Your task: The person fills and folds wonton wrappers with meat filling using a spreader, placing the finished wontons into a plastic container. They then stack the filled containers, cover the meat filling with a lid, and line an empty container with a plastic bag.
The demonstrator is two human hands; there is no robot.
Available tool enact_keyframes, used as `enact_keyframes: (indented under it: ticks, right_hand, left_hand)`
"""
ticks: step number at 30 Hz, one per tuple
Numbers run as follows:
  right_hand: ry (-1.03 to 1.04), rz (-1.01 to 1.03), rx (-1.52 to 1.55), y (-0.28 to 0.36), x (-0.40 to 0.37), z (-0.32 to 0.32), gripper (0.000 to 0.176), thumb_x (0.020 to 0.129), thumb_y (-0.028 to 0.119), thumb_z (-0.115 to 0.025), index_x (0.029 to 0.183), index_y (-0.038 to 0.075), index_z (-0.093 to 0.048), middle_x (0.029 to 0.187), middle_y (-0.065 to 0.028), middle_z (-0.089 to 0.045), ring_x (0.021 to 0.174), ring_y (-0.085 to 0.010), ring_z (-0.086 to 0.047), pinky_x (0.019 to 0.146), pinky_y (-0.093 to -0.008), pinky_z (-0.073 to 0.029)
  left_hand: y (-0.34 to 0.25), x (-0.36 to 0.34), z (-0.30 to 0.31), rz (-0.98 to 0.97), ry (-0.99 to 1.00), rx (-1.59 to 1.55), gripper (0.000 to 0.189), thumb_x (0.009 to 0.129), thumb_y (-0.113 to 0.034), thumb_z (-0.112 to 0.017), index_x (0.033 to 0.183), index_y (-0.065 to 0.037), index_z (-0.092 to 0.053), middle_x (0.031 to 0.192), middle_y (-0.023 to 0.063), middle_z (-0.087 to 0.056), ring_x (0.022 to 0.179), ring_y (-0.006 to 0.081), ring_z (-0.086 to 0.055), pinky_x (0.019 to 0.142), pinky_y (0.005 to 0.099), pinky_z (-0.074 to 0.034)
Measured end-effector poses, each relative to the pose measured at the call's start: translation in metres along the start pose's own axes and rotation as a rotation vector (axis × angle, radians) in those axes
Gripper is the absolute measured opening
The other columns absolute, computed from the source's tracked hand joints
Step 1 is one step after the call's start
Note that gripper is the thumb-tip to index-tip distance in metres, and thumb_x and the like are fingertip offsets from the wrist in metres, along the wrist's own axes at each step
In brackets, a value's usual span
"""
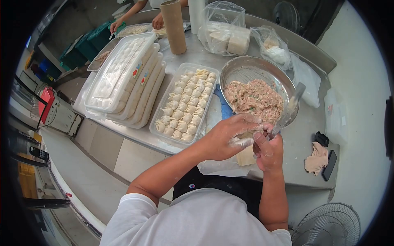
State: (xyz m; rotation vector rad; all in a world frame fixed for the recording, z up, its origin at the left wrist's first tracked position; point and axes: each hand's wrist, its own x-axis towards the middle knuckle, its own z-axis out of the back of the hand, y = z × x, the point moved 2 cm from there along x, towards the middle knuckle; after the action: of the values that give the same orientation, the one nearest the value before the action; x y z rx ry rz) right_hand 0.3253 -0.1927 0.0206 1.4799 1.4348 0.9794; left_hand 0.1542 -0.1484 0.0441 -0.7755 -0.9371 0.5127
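Note:
My left hand [230, 139], dusted with flour, is curled around a pale dumpling [246, 134] that is mostly hidden by the fingers. Right against it, my right hand [269, 151] grips a flat metal spatula [292, 105], its blade pointing up and to the right with filling smeared on it. Its fingertips meet those of the left hand at the dumpling. Just beyond both hands, a round metal bowl [236, 61] holds pink minced filling [256, 96] with green flecks. Below the hands lie square dumpling wrappers [247, 157] on white paper. A plastic tray [152, 123] of folded dumplings [186, 106] stands to the left.
Stacked lidded containers [123, 78] of dumplings stand at the far left. A cardboard tube [174, 28] and bagged blocks [230, 37] are at the back. A cloth [317, 159] and phone [329, 166] lie right. Another person's hands [158, 21] work across the table.

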Motion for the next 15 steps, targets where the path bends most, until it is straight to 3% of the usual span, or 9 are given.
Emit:
enact_keyframes:
  ticks: [2, 4, 5, 7, 9, 12, 15]
  right_hand:
    - [0.073, -0.087, -0.058, 0.000, 0.000, 0.003, 0.027, 0.087, 0.013, -0.071, 0.109, 0.001, -0.060, 0.094, -0.0027, -0.061, 0.059, -0.0024, -0.046, 0.049, -0.0174, -0.034]
    - [0.051, -0.062, -0.187, 0.002, -0.002, 0.005, 0.025, 0.086, 0.011, -0.071, 0.107, 0.001, -0.061, 0.095, -0.0028, -0.061, 0.059, -0.0023, -0.045, 0.048, -0.0175, -0.034]
    - [0.031, -0.041, -0.316, 0.002, -0.004, 0.006, 0.023, 0.086, 0.009, -0.070, 0.106, 0.001, -0.062, 0.096, -0.0029, -0.060, 0.058, -0.0021, -0.045, 0.047, -0.0177, -0.033]
    - [-0.021, -0.054, -0.287, 0.000, -0.011, 0.018, 0.023, 0.085, 0.009, -0.070, 0.106, 0.001, -0.062, 0.093, -0.0020, -0.059, 0.056, -0.0022, -0.043, 0.045, -0.0186, -0.032]
    - [-0.071, -0.067, -0.259, -0.003, -0.019, 0.034, 0.023, 0.085, 0.008, -0.070, 0.106, 0.001, -0.063, 0.089, -0.0012, -0.059, 0.054, -0.0022, -0.040, 0.044, -0.0194, -0.031]
    - [-0.145, -0.135, -0.196, -0.007, -0.031, 0.053, 0.023, 0.085, 0.009, -0.070, 0.106, 0.001, -0.063, 0.085, -0.0001, -0.058, 0.054, -0.0030, -0.039, 0.047, -0.0199, -0.032]
    - [-0.159, -0.129, -0.227, -0.007, -0.042, 0.062, 0.022, 0.086, 0.011, -0.069, 0.105, 0.002, -0.063, 0.082, -0.0004, -0.058, 0.052, -0.0027, -0.037, 0.047, -0.0195, -0.030]
  left_hand:
    - [0.003, 0.001, 0.010, -0.009, 0.050, 0.054, 0.033, 0.079, -0.002, -0.071, 0.111, -0.008, -0.070, 0.110, 0.0131, -0.067, 0.116, 0.0309, -0.059, 0.097, 0.0396, -0.048]
    - [0.032, 0.009, 0.030, -0.130, 0.234, 0.312, 0.029, 0.077, -0.003, -0.073, 0.106, -0.009, -0.071, 0.108, 0.0115, -0.067, 0.110, 0.0293, -0.062, 0.094, 0.0393, -0.050]
    - [0.053, 0.017, 0.046, -0.007, 0.173, 0.403, 0.030, 0.076, -0.003, -0.074, 0.105, -0.009, -0.071, 0.108, 0.0112, -0.067, 0.106, 0.0289, -0.063, 0.093, 0.0385, -0.051]
    - [0.078, 0.044, 0.096, 0.283, 0.106, 0.468, 0.029, 0.075, -0.002, -0.072, 0.103, -0.007, -0.070, 0.106, 0.0127, -0.067, 0.098, 0.0301, -0.064, 0.089, 0.0370, -0.052]
    - [0.117, 0.057, 0.141, 0.256, 0.055, 0.768, 0.028, 0.075, 0.001, -0.068, 0.102, -0.005, -0.070, 0.105, 0.0132, -0.067, 0.098, 0.0305, -0.064, 0.089, 0.0362, -0.051]
    - [0.133, 0.074, 0.171, 0.406, 0.112, 0.725, 0.026, 0.076, 0.001, -0.066, 0.102, -0.003, -0.068, 0.106, 0.0143, -0.067, 0.099, 0.0299, -0.064, 0.088, 0.0361, -0.051]
    - [0.154, 0.077, 0.172, 0.352, 0.137, 0.465, 0.028, 0.077, 0.000, -0.067, 0.105, -0.004, -0.068, 0.106, 0.0151, -0.068, 0.099, 0.0296, -0.065, 0.087, 0.0366, -0.050]
